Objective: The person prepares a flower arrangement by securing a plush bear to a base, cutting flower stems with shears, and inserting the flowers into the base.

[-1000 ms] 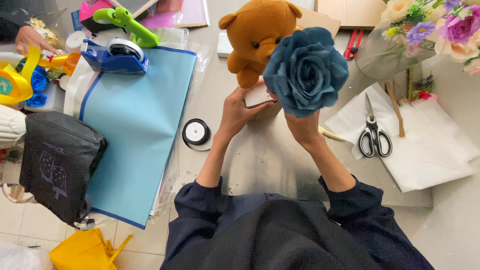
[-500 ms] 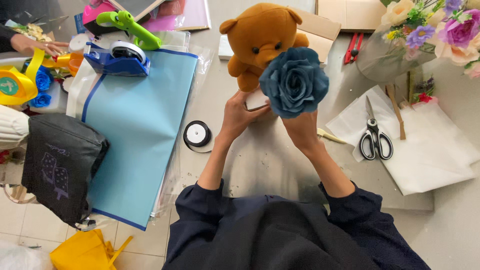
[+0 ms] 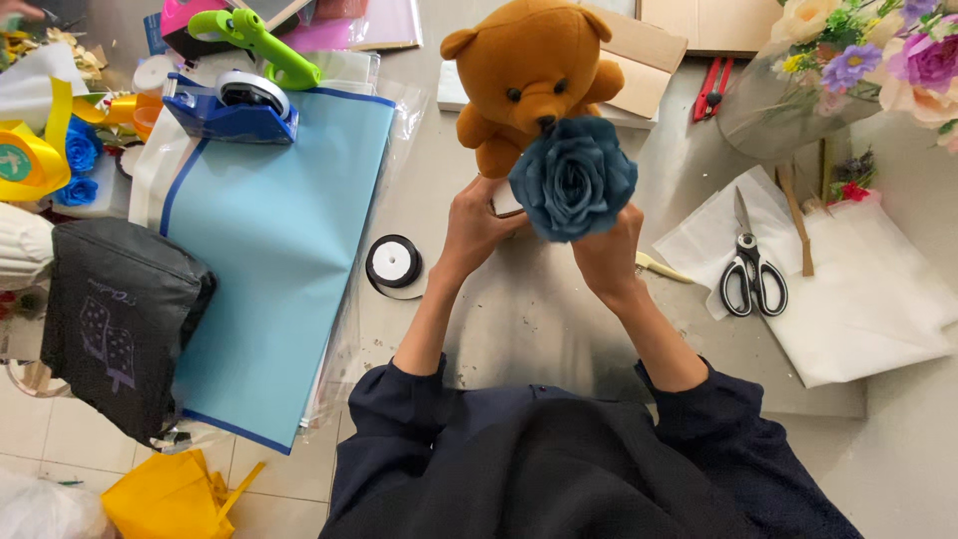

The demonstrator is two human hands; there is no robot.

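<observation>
Holding a finished-looking dark blue fabric rose (image 3: 573,178) above the worktop's (image 3: 519,309) middle, my right hand (image 3: 607,252) is closed under its base while my left hand (image 3: 477,222) grips beside it, fingers curled. Petals appear fully formed. Light blue wrapping paper (image 3: 269,250) lies unused towards the left edge; scissors (image 3: 750,269) rest untouched towards the right edge. I judge wrapping remains.

Rose (image 3: 573,180) before teddy bear (image 3: 532,75), ribbon roll (image 3: 393,264) left, scissors (image 3: 753,267) right on paper (image 3: 858,299), perhaps tissue.
</observation>
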